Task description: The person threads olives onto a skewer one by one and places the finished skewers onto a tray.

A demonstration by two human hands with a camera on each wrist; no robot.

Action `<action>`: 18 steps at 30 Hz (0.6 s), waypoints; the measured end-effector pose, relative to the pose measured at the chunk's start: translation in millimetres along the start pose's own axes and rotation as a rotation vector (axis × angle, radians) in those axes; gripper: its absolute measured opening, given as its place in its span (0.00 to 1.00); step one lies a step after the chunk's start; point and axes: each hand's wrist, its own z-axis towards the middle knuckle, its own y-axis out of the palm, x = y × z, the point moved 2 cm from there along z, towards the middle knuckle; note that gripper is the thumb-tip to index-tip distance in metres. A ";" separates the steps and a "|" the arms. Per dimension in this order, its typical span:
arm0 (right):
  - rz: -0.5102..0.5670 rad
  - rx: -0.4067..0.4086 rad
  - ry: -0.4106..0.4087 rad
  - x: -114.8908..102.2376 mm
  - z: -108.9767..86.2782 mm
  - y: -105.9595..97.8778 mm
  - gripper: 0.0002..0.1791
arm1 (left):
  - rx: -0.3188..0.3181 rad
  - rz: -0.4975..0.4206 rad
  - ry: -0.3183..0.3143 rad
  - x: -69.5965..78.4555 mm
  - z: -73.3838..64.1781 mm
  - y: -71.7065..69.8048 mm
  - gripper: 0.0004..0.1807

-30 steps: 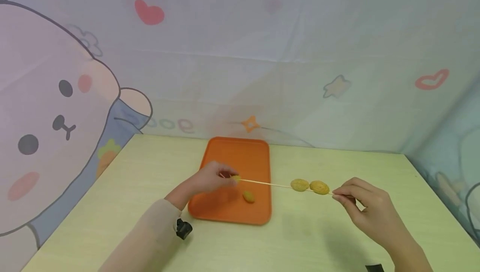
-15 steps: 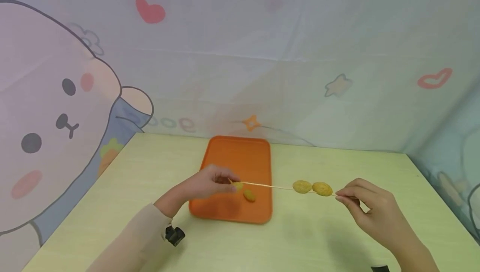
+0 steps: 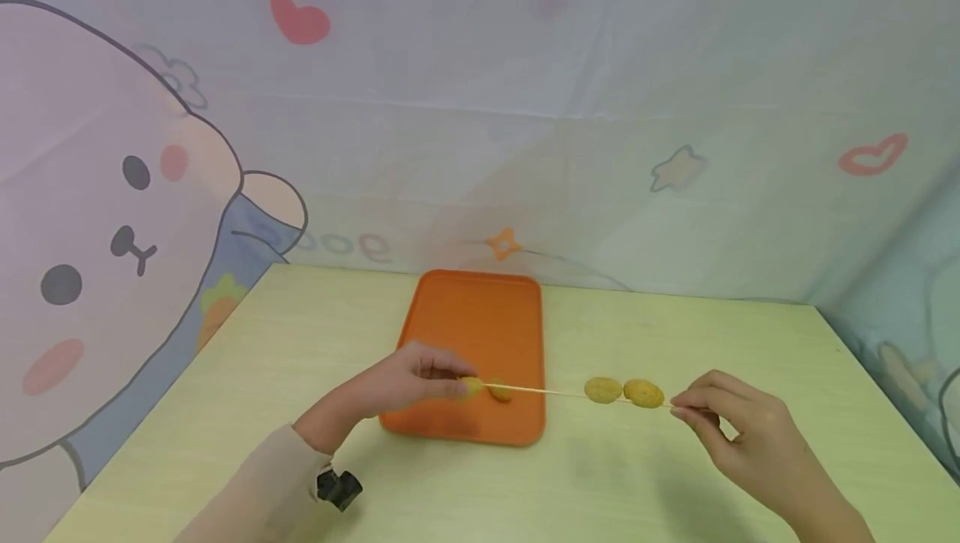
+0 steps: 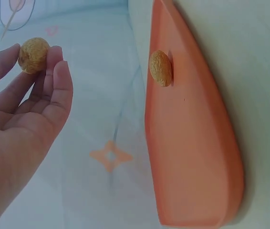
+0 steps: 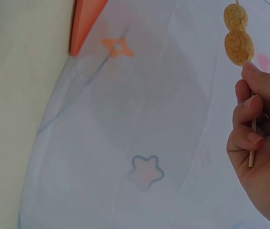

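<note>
My right hand grips a thin wooden skewer near its lower end, between thumb and curled fingers. Two wrinkled, yellow-brown oval balls are threaded on it, side by side just above the fingertips. Over the tray, my left hand pinches another such ball between thumb and fingertips. The skewer's bare pointed tip shows close to this ball in the left wrist view. One more oval ball lies on the orange tray, partly hidden behind the skewer line in the head view.
The tray rests on a pale yellow-green table, toward its back edge. Behind the table hangs a printed cloth with a cartoon bear and hearts. A black wrist camera sits at the left sleeve.
Both hands have come slightly down and nearer to the body, bringing the skewer with them. The pinched ball stays by the skewer's tip. The loose ball has not moved on the tray.
</note>
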 end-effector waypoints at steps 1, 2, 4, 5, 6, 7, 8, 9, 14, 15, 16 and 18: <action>0.006 -0.004 0.002 -0.4 -0.5 0.5 0.17 | 0.001 -0.009 -0.004 -0.2 -0.7 0.8 0.19; 0.008 -0.015 0.011 -1.0 -1.2 0.8 0.16 | 0.000 -0.019 -0.007 -0.4 -1.4 1.7 0.19; 0.013 -0.029 0.019 -1.9 -2.4 1.8 0.15 | -0.001 -0.030 -0.010 -0.6 -2.7 3.1 0.19; 0.015 -0.032 0.018 -1.9 -3.2 2.5 0.15 | -0.002 -0.036 -0.011 -0.8 -3.2 3.8 0.19; 0.009 -0.040 0.023 -2.4 -3.9 3.2 0.15 | -0.004 -0.041 -0.011 -0.8 -3.9 4.4 0.19; 0.002 -0.048 0.028 -2.9 -4.7 3.8 0.15 | -0.004 -0.044 -0.012 -0.8 -4.5 5.0 0.19; -0.006 -0.054 0.032 -3.3 -5.3 4.2 0.15 | -0.006 -0.044 -0.011 -0.7 -5.3 5.5 0.18; -0.010 -0.054 0.030 -3.7 -5.6 5.1 0.16 | -0.008 -0.045 -0.008 -0.6 -6.0 6.0 0.18; -0.028 -0.064 0.029 -4.7 -7.3 7.1 0.17 | -0.026 -0.054 0.004 -0.4 -8.7 7.9 0.19; -0.022 -0.065 0.028 -4.7 -7.5 7.4 0.17 | -0.029 -0.056 0.004 -0.2 -9.0 8.2 0.19; -0.017 -0.065 0.026 -4.6 -7.8 7.5 0.17 | -0.032 -0.057 0.003 -0.1 -9.3 8.4 0.19; -0.004 -0.067 0.024 -4.1 -8.4 7.6 0.16 | -0.034 -0.055 0.002 0.3 -9.9 8.6 0.19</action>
